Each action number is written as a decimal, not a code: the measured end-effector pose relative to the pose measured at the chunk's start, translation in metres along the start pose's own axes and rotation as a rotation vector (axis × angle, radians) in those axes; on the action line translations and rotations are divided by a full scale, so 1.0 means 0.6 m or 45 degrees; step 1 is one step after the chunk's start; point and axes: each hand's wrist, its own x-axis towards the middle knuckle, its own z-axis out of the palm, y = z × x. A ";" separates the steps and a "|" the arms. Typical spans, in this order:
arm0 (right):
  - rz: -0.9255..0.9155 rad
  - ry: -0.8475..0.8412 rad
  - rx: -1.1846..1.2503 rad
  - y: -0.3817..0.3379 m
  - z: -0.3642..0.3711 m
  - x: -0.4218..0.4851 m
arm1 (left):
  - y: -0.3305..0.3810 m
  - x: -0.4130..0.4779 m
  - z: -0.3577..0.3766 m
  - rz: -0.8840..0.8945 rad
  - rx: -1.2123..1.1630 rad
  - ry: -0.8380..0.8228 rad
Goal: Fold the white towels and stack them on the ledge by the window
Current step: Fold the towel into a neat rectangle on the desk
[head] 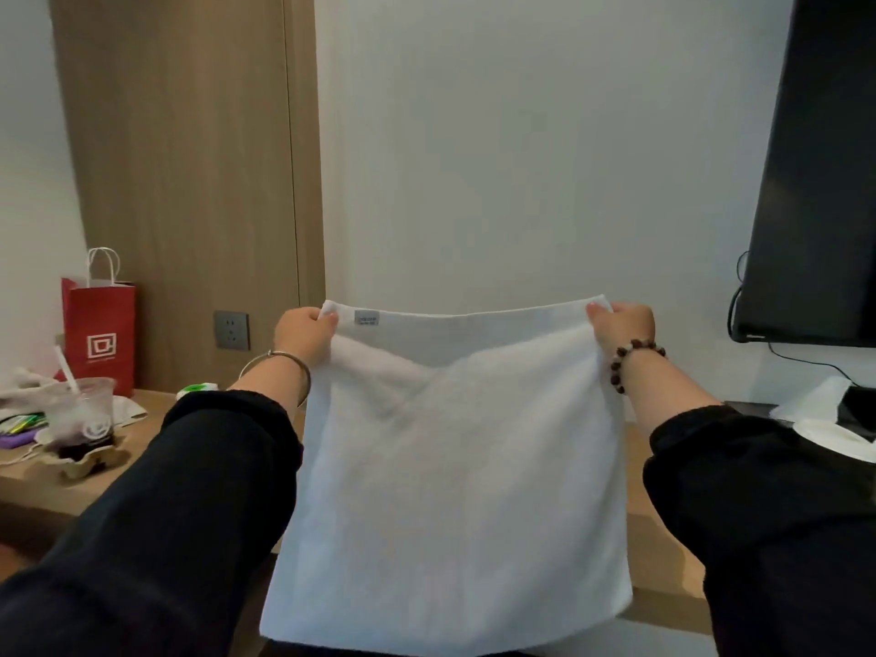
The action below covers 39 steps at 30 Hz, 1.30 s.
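Observation:
A white towel [455,467] hangs spread out in front of me, held up in the air by its two top corners. My left hand [303,336] pinches the top left corner, close to a small grey label [367,318]. My right hand [623,327] pinches the top right corner. The towel's top edge is stretched nearly straight between the hands, and its lower edge hangs in front of the wooden ledge [663,538]. No window shows in this view.
On the ledge at the left stand a red paper bag [99,329], a plastic cup [87,419] with a straw and some wrappers. A black TV [815,182] hangs at the right above a tissue box [848,410]. A wall socket [231,330] sits behind my left hand.

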 end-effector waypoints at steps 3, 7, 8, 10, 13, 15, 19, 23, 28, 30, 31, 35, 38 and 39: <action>0.033 -0.003 -0.120 0.014 0.008 0.019 | 0.004 0.020 0.017 -0.016 0.223 0.086; 0.019 0.101 -0.047 -0.008 0.033 0.047 | 0.052 0.055 0.059 -0.209 -0.324 0.005; -0.015 0.149 -0.035 -0.019 0.041 0.053 | 0.069 0.056 0.073 -0.276 -0.574 -0.032; -0.121 0.265 0.039 -0.046 0.052 0.062 | 0.103 0.061 0.094 -0.229 -0.872 0.007; -0.288 0.446 0.347 -0.090 0.050 0.071 | 0.156 0.073 0.099 -0.015 -1.175 0.085; -0.378 0.513 0.478 -0.101 0.039 0.071 | 0.173 0.079 0.096 0.013 -1.307 0.077; -0.359 0.514 0.370 -0.043 0.024 0.065 | 0.122 0.056 0.102 -0.050 -1.299 -0.063; -0.262 0.363 0.002 0.091 0.004 0.037 | 0.002 0.005 0.106 -0.111 -0.866 -0.337; -0.008 0.269 -0.310 0.224 -0.004 -0.035 | -0.075 -0.060 0.097 -0.178 -0.530 -0.519; 0.040 0.262 -0.533 0.239 0.005 -0.061 | -0.069 -0.081 0.096 -0.144 -0.463 -0.573; 0.035 0.224 -0.682 0.238 0.011 -0.072 | -0.061 -0.090 0.097 -0.108 -0.425 -0.591; -0.063 -0.041 -0.639 0.193 0.049 -0.103 | -0.017 -0.122 0.111 0.182 -0.161 -0.633; -0.115 -0.604 -0.154 0.125 0.089 -0.131 | 0.013 -0.137 0.123 0.385 -0.017 -0.678; -0.087 -0.818 -0.061 0.104 0.099 -0.141 | 0.021 -0.139 0.125 0.434 0.007 -0.696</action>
